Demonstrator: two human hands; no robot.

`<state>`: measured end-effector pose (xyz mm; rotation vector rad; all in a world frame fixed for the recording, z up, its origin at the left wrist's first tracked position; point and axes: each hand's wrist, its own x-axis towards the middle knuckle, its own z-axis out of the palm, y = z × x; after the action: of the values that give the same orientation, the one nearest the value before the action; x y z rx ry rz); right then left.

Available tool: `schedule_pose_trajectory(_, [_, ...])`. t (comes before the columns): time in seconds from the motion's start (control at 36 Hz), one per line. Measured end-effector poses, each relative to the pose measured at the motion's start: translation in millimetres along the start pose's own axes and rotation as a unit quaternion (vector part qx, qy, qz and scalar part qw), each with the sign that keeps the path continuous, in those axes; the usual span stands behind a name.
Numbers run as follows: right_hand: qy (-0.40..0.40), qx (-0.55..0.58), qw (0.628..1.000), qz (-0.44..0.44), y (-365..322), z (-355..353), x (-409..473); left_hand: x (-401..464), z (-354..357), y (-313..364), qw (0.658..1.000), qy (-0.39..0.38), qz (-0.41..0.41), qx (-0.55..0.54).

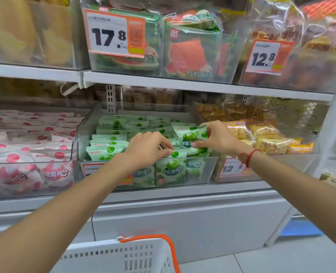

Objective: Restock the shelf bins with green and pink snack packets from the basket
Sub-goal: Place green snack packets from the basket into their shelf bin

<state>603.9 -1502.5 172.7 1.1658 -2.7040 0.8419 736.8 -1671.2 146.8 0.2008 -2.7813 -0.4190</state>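
Observation:
A clear shelf bin (210,166) in the middle holds several green snack packets (110,138) in rows. My right hand (220,137) grips a green packet (192,134) tilted above the bin's right side. My left hand (149,147) reaches into the bin's front, its fingertips pinching the top of an upright green packet (175,166). To the left, another clear bin (31,164) is filled with pink snack packets (52,154). The white basket (123,255) with an orange handle sits at the bottom; its contents are hidden.
A bin of yellow snack packets (265,140) stands to the right of the green bin. The upper shelf (182,83) carries bins of watermelon-print packs and price tags (115,33). A white cabinet front (182,219) lies below the shelf.

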Motion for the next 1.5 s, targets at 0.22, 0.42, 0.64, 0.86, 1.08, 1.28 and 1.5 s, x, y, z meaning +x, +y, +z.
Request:
schedule_pose_trajectory(0.22, [-0.166,-0.179,0.97,-0.02,-25,-33,2,7,-14,4,0.997,-0.054,0.004,0.048])
schedule_pose_trajectory(0.42, [-0.178,-0.04,0.983,0.011,-22,-36,15,19,-15,14,0.999,-0.043,-0.01,0.013])
schedule_pose_trajectory(0.64, [-0.29,0.041,0.955,0.046,-19,-62,19,41,-3,10,0.993,-0.047,0.011,-0.111])
schedule_pose_trajectory(0.86, [-0.258,-0.4,0.876,-0.079,-28,-40,27,31,-7,2,0.987,-0.042,0.04,-0.147])
schedule_pose_trajectory(1.08, [-0.233,-0.391,0.883,-0.117,-26,-35,42,29,-11,18,0.99,-0.059,0.052,-0.117])
schedule_pose_trajectory(1.28, [-0.156,-0.345,0.908,-0.179,-25,-37,41,27,-9,43,0.997,0.007,0.072,-0.02])
schedule_pose_trajectory(1.5, [-0.143,-0.209,0.958,-0.133,6,-43,28,45,-15,68,0.992,-0.044,0.076,0.095])
